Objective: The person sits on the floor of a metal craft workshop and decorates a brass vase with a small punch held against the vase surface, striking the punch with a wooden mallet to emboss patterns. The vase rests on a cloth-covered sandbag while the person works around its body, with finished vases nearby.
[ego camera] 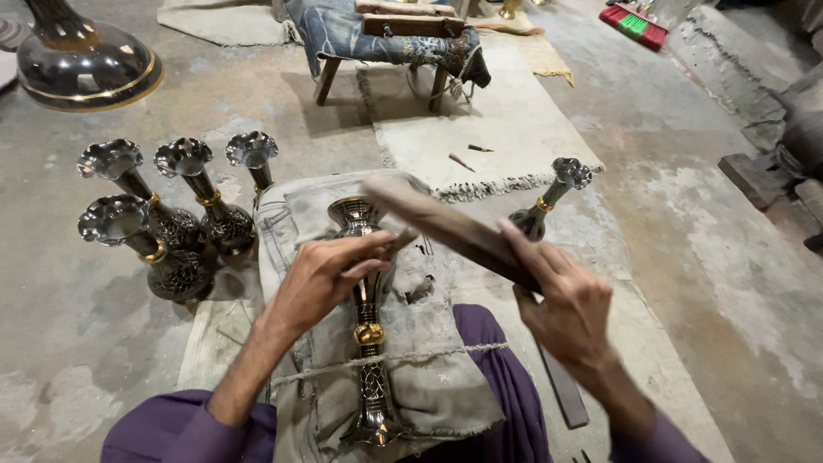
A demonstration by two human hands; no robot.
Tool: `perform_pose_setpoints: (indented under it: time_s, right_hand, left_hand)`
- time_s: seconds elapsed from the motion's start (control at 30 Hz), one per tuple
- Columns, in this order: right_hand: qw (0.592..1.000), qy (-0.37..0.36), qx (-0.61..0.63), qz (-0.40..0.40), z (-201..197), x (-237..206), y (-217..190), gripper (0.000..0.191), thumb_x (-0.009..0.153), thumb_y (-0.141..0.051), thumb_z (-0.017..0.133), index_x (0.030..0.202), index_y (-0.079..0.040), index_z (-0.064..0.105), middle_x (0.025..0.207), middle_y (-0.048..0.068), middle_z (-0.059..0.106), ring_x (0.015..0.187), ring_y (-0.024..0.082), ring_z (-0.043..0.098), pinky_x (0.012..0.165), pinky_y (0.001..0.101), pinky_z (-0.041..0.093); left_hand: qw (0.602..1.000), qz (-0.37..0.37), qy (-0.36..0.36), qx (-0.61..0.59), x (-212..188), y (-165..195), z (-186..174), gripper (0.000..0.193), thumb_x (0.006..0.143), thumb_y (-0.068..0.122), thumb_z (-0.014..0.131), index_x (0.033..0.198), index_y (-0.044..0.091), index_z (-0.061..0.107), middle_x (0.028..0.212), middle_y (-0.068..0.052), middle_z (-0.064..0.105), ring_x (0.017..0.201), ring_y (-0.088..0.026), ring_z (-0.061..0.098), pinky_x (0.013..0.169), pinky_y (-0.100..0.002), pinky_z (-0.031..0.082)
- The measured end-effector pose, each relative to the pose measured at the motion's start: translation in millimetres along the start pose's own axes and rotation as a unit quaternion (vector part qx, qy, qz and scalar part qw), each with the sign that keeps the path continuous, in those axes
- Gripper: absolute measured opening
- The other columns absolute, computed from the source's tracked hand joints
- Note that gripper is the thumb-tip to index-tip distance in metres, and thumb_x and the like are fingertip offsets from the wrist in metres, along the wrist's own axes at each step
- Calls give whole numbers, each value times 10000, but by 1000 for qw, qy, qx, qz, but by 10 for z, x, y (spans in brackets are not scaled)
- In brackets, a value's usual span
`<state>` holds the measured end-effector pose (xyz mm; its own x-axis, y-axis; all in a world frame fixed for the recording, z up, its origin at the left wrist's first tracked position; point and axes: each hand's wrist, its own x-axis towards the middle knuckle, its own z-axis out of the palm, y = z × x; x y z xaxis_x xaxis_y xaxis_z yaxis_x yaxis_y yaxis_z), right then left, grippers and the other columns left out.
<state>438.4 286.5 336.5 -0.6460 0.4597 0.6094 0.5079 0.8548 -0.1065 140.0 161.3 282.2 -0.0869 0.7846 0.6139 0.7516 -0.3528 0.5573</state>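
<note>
A slim dark metal vase (369, 343) with a gold band lies along a folded grey cloth (429, 377) on my lap, mouth pointing away. My left hand (324, 279) rests on its neck, fingers pinched as if on a small tool that I cannot make out. My right hand (567, 302) grips a flat wooden stick (446, 227), blurred, raised over the vase's mouth.
Several finished flared vases (171, 223) stand at my left on the concrete floor, one more vase (549, 201) at my right. A low stool (386, 39) with blue cloth stands ahead, a large dark vessel (81, 60) top left, a flat metal strip (561, 386) by my right knee.
</note>
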Motion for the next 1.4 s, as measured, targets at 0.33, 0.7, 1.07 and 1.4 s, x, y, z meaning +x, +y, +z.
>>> perform_pose_setpoints:
  time_s: [0.33, 0.7, 1.07, 1.4]
  right_hand:
    - [956, -85, 188, 210, 358, -468, 136, 811, 840, -37, 676, 1563, -238, 366, 991, 124, 724, 728, 235, 745, 644, 348, 668]
    - [956, -204, 123, 171, 614, -597, 143, 753, 744, 20, 729, 1444, -67, 466, 1236, 150, 579, 945, 317, 713, 840, 394, 656]
    - [903, 22, 364, 226, 984, -977, 219, 372, 954, -88, 664, 1290, -91, 505, 749, 39, 565, 589, 93, 563, 503, 265, 544]
    - [955, 55, 252, 143, 980, -982, 67, 430, 900, -37, 630, 1302, -77, 484, 855, 56, 638, 539, 123, 609, 443, 253, 594]
  left_hand:
    - [996, 9, -48, -70, 198, -12, -133, 442, 923, 176, 702, 1359, 159, 634, 1080, -60, 791, 884, -163, 790, 743, -319, 686]
    - [985, 9, -174, 6, 451, 77, -200, 478, 815, 238, 757, 1289, 228, 697, 937, -4, 813, 734, -161, 762, 700, -375, 621]
    - [966, 42, -242, 79, 577, 254, -311, 420, 887, 299, 667, 1307, 292, 691, 797, -44, 761, 631, -210, 666, 600, -457, 523]
    - [946, 5, -295, 135, 548, 211, -290, 427, 946, 331, 583, 1365, 382, 645, 685, -20, 719, 525, -150, 551, 509, -372, 512]
